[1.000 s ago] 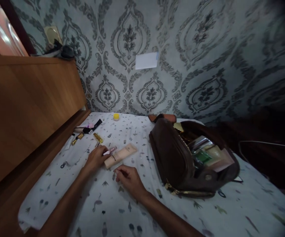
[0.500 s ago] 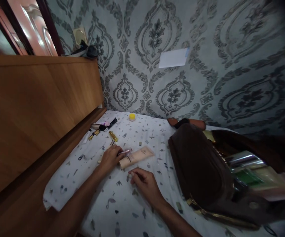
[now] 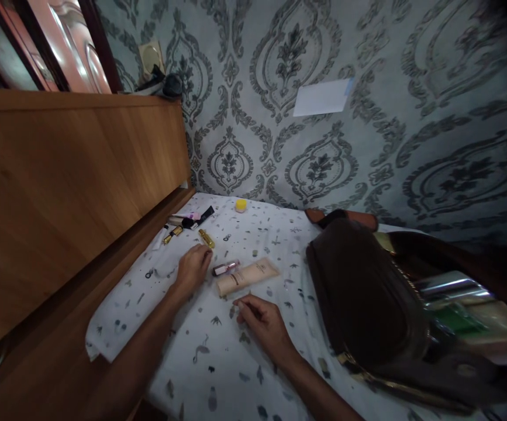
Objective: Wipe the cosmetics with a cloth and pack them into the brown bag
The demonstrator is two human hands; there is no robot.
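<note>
My left hand point(image 3: 193, 270) is closed over the patterned cloth, its fingers curled; what they hold, if anything, is hidden. Just beyond its fingertips lies a small gold tube point(image 3: 206, 238). To its right, a lip gloss point(image 3: 226, 268) with a dark cap lies beside a beige squeeze tube point(image 3: 248, 277), apart from the hand. My right hand point(image 3: 262, 323) rests below the squeeze tube, fingers bent and thumb drawn in, with nothing visible in it.
A dark brown bag point(image 3: 358, 292) gapes at the right, packets point(image 3: 459, 316) inside. A yellow-lidded jar point(image 3: 241, 205) stands near the wall. Several cosmetics, among them a black tube point(image 3: 204, 216) and a gold-and-black item point(image 3: 173, 235), lie beside the wooden panel point(image 3: 82, 175).
My left hand has let go of the lip gloss, leaving it beside the squeeze tube, and moved away from it towards the gold tube. My right hand has hardly moved. The view has shifted slightly.
</note>
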